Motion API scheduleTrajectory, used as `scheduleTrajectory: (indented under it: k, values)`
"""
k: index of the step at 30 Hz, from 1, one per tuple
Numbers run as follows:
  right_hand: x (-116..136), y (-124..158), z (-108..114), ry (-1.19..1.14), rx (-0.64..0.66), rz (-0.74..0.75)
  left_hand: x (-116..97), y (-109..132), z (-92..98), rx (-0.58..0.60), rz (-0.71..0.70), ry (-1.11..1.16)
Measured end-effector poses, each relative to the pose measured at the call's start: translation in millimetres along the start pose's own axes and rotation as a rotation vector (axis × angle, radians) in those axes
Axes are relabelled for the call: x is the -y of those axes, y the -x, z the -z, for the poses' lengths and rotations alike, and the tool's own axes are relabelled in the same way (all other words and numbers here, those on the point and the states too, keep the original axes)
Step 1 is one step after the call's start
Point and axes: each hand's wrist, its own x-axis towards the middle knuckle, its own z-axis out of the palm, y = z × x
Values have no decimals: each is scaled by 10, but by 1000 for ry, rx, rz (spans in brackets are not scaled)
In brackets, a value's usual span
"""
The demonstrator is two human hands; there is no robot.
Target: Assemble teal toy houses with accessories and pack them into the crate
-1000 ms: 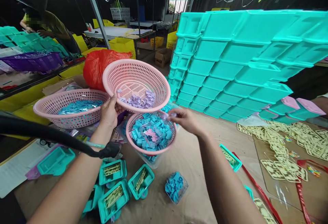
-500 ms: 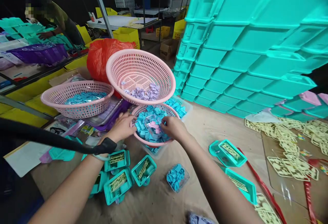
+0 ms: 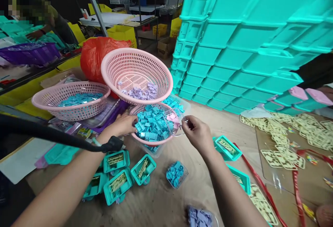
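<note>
A pink basket (image 3: 152, 141) full of blue plastic pieces (image 3: 153, 121) sits in front of me, over a clear bin (image 3: 186, 107) that also holds blue pieces. My left hand (image 3: 123, 124) grips the basket's left rim, fingers curled over it. By the right rim, my right hand (image 3: 196, 131) pinches the edge of a clear plastic container (image 3: 179, 130). Several pink pieces (image 3: 172, 117) show in that container, which is tilted over the basket's right side. Behind leans a larger pink basket (image 3: 137, 57) with lilac pieces (image 3: 143, 92) in its bottom.
Another pink basket (image 3: 70, 108) with blue pieces stands left. Turquoise boxes (image 3: 234, 57) are stacked at right. Small turquoise trays (image 3: 143, 169), a clear tub of blue rings (image 3: 177, 174) and a tub of lilac pieces (image 3: 200, 216) lie nearer me. A person (image 3: 49, 22) works far left.
My right hand has moved right with the clear container, from over the middle of the basket to its right rim. My left hand stays on the left rim. The view has shifted slightly right.
</note>
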Motion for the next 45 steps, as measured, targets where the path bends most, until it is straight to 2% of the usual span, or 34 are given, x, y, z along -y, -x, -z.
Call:
scheduleTrajectory:
  k: [4, 7, 10, 13, 15, 18, 21, 25, 28, 30, 31, 34, 35, 36, 38, 39, 41, 43, 45]
  values:
    - [-39, 57, -17, -3, -26, -9, -23, -25, 11, -9, -24, -28]
    - [-54, 59, 7, -20, -36, -9, 39, -30, 61, -88, 15, 32]
    - [-61, 58, 13, -37, -49, -23, 110, -37, 82, -153, -34, 140]
    - [-54, 69, -13, -45, -50, -39, 88, -66, 47, -182, -70, 175]
    - [-46, 81, -39, -53, -45, -46, 28, -96, 10, -160, -58, 99]
    - [-32, 102, -59, -60, -36, -55, -65, -140, -27, -45, -38, -63]
    - [-10, 135, -24, -58, -52, -61, -116, -166, -32, -4, -33, -109]
    - [-1, 252, 142, -64, -132, -93, -104, -180, 7, -19, -54, -133]
    - [-98, 426, 316, -50, -218, -184, -30, -161, 67, -12, -67, -129]
    - [-235, 588, 416, -12, -239, -251, 5, -92, 105, -66, -50, -66]
    - [-318, 683, 453, 11, -233, -282, -4, -31, 114, -138, -34, -2]
    - [-536, 1014, 489, 68, -170, -367, -228, 276, 74, -459, -46, 303]
    - [-570, 1126, 477, 72, -140, -387, -380, 410, 30, -526, -98, 423]
    - [-576, 1230, 456, 66, -108, -399, -564, 546, -33, -519, -158, 550]
    - [-518, 1401, 397, 25, -46, -402, -984, 779, -224, -387, -337, 741]
    - [-470, 1463, 368, -2, -21, -399, -1187, 853, -352, -316, -441, 760]
    - [-394, 1545, 329, -40, 3, -401, -1506, 903, -666, -271, -591, 769]
    - [-413, 1588, 316, -38, -17, -427, -1663, 870, -1047, -325, -527, 790]
    - [-553, 1620, 304, -23, -49, -480, -1687, 841, -1477, -364, -329, 786]
